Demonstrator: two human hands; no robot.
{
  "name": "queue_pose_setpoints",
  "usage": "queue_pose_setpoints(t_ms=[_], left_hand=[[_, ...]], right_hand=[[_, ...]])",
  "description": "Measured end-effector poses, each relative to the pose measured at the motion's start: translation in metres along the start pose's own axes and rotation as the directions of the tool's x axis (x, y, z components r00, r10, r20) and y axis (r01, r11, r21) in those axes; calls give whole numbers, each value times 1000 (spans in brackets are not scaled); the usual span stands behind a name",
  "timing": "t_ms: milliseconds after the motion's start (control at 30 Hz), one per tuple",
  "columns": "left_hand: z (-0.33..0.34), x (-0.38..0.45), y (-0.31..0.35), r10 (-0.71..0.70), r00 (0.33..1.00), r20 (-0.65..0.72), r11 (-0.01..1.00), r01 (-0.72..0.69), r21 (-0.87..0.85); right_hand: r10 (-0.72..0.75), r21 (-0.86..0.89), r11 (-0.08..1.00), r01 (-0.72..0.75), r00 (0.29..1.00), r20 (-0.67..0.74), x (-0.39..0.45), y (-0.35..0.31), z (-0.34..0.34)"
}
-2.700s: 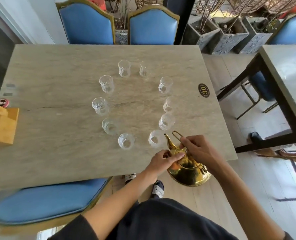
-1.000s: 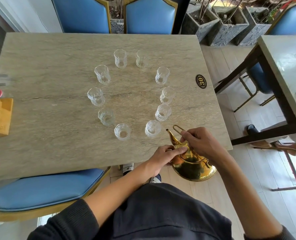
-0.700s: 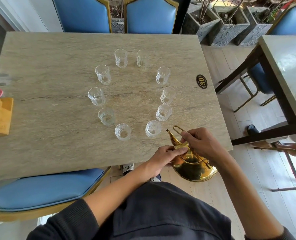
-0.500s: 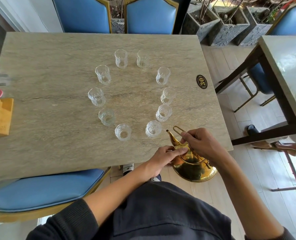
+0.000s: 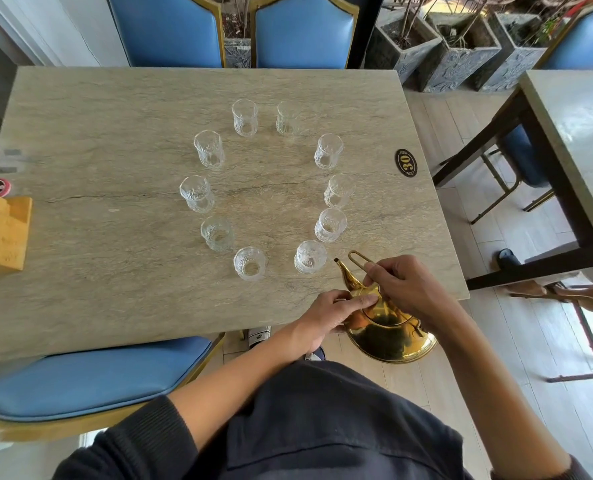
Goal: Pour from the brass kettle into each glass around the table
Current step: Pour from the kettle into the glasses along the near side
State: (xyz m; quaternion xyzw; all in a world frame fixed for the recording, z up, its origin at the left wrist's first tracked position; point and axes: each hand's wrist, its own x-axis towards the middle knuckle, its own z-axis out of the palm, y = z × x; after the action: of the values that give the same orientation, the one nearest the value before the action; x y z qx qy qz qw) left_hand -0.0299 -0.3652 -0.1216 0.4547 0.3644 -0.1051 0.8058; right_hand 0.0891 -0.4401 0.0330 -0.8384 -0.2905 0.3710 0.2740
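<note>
Brass kettle (image 5: 388, 327) tilting, spout toward nearest clear cut-glass tumbler (image 5: 309, 256) just left-forward; right hand (image 5: 405, 287) fingers pinching handle, left hand (image 5: 333, 315) fingers pressing lid.

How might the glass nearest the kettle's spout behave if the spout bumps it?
The glass looks small and empty, so probably light and apt to slide on the smooth table. It stands taller than wide, so it may tip. Being glass, it is likely fragile.

Restaurant: table number plaque (image 5: 406, 162)
</note>
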Motion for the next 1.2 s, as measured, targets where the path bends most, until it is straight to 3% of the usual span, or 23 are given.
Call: queue_pose_setpoints(t_ms=[1200], left_hand=[[-5,-5,13,-38,999,-26,999,39,36]], right_hand=[[3,8,1000,-3,1000,-6,5,0,0]])
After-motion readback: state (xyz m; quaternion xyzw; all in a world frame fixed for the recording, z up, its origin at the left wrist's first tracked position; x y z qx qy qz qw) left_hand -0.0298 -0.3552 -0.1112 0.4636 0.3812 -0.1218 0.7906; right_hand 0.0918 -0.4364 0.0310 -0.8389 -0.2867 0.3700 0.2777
